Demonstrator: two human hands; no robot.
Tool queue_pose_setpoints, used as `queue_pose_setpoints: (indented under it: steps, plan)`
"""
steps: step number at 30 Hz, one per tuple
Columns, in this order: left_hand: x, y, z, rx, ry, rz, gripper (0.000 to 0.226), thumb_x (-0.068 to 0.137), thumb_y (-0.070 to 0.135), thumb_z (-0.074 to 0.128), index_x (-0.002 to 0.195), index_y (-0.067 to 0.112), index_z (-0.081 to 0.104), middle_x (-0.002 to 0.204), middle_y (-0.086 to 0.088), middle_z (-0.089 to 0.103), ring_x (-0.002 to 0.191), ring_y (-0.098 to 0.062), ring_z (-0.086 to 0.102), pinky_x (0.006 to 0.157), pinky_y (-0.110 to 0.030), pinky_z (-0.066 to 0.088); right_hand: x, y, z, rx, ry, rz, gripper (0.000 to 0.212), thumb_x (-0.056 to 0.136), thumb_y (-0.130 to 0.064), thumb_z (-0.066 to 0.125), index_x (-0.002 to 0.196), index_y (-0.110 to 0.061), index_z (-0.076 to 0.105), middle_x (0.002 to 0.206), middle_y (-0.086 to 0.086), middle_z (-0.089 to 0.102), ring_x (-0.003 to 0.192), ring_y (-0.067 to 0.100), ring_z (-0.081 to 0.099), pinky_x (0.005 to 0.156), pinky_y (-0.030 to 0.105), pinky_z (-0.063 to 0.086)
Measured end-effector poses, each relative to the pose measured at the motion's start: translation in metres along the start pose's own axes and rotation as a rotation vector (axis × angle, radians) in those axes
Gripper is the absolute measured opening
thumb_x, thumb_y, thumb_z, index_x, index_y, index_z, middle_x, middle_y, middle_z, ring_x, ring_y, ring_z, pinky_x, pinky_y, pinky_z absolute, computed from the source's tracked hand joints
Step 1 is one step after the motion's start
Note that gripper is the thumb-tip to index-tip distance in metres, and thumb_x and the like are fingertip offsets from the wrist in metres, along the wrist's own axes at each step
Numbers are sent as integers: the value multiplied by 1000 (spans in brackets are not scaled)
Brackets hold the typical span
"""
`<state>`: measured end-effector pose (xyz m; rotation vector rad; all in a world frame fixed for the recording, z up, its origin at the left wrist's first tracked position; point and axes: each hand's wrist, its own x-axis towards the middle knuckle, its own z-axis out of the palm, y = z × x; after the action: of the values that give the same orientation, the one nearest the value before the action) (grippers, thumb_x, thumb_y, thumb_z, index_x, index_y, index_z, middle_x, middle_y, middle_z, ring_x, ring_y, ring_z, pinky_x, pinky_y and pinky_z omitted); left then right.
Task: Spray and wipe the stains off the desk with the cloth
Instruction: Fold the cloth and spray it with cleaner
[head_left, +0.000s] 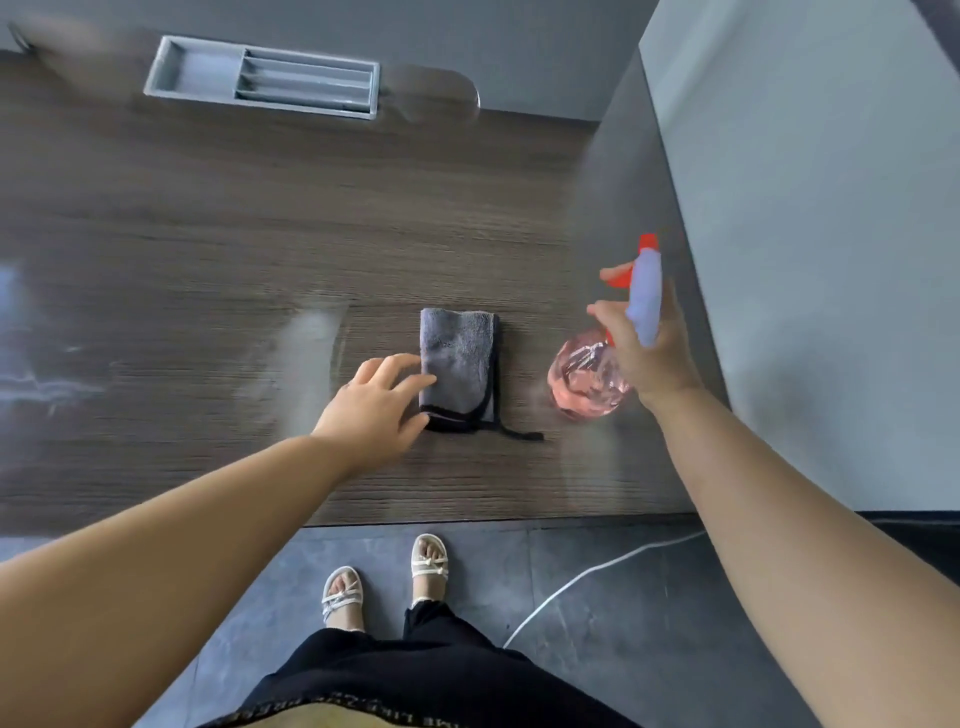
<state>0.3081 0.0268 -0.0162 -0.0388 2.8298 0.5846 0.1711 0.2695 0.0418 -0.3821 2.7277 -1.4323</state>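
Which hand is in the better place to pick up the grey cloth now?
The left hand. Its fingers already touch the folded cloth on the desk, and it holds nothing. The right hand is busy gripping the spray bottle.

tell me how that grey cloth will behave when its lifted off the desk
The grey cloth looks soft and folded, so it will probably flop and unfold. Likely light. Its loose black edge strip may dangle.
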Motion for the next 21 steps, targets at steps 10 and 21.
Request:
queue_pose_setpoints:
  steps: [10,21]
  plan:
    - [-9,-11,-1,178,-281,-48,69,87,64,41,145,51,5,156,0,5,145,-28,-4,113,-60,9,-35,-33,51,173,-773,579,52,94,-37,57,142,-38,38,100,4,67,62,20,60,84,35,52]
    - [-7,-8,-1,215,-299,-51,76,82,67,46,145,49,7,155,-2,4,144,-31,-3,110,-63,9,-46,-38,75,-8,-807,639,50,91,-21,55,139,-32,44,84,7,63,53,19,59,67,27,51]
